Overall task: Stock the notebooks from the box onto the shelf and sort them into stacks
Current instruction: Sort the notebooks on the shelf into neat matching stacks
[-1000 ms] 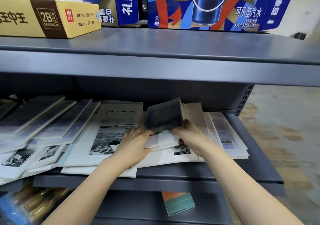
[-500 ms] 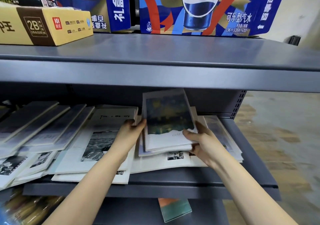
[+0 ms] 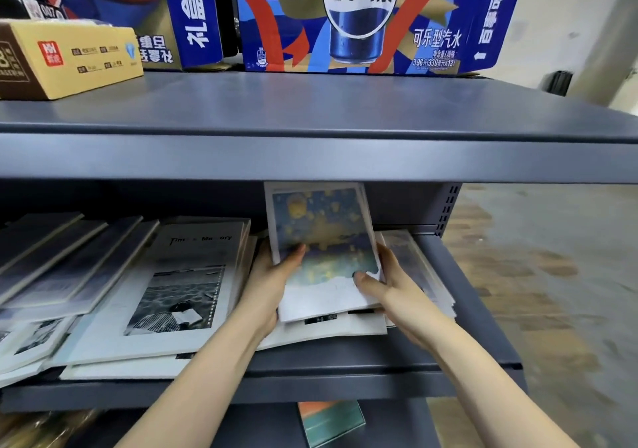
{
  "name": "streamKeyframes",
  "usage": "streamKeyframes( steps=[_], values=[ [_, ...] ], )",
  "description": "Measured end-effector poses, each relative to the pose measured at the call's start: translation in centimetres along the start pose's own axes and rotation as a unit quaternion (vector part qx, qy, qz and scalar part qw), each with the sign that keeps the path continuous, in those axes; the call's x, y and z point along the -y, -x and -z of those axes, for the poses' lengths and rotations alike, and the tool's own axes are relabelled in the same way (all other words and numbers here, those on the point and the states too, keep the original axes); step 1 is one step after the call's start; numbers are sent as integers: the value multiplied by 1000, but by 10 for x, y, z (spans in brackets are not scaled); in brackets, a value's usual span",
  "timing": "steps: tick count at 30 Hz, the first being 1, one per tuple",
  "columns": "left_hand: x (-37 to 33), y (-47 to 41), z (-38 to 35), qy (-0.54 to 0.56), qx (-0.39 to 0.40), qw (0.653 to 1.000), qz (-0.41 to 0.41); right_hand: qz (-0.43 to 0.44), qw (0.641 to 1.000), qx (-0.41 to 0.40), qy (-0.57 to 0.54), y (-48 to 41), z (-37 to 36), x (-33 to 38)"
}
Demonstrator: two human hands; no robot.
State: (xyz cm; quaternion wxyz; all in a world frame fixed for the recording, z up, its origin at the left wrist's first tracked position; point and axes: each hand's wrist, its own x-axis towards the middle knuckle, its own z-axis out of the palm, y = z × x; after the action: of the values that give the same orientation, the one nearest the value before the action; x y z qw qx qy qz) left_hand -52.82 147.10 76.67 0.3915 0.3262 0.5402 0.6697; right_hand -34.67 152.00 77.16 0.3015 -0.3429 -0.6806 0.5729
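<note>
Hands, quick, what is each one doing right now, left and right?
Left hand: grips the left edge of the blue-covered notebook, thumb on its cover.
Right hand: grips the same notebook's right edge, thumb on top.

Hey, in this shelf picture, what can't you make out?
Head view:
- Blue-and-yellow painted-cover notebooks in left hand and right hand: count unclear, top cover hides others.
- White photo-cover notebook: title's middle letters blurred.
- Teal-and-orange notebook below: cut off by the grey metal shelf edge.
- Source box: out of frame.
</note>
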Motion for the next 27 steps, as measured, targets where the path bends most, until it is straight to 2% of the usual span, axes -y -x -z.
streamKeyframes(
  steps=[6, 15, 18, 22, 27],
  values=[
    [10, 2, -14, -53, -29, 997, -53, 48, 997, -40, 45, -5, 17, -3],
    [17, 5, -27, -58, -31, 994, -90, 32, 998, -49, 24, -8, 26, -17],
    [17, 3, -31, -54, -35, 995, -76, 9, 993, -86, 74, -17, 37, -15],
    [23, 1, -34, -51, -57, 996, -33, -40, 977, -191, 84, -32, 72, -21],
    [27, -6, -33, -95, -59, 994, 12, -124, 961, -157, 189, -34, 113, -52]
  ],
)
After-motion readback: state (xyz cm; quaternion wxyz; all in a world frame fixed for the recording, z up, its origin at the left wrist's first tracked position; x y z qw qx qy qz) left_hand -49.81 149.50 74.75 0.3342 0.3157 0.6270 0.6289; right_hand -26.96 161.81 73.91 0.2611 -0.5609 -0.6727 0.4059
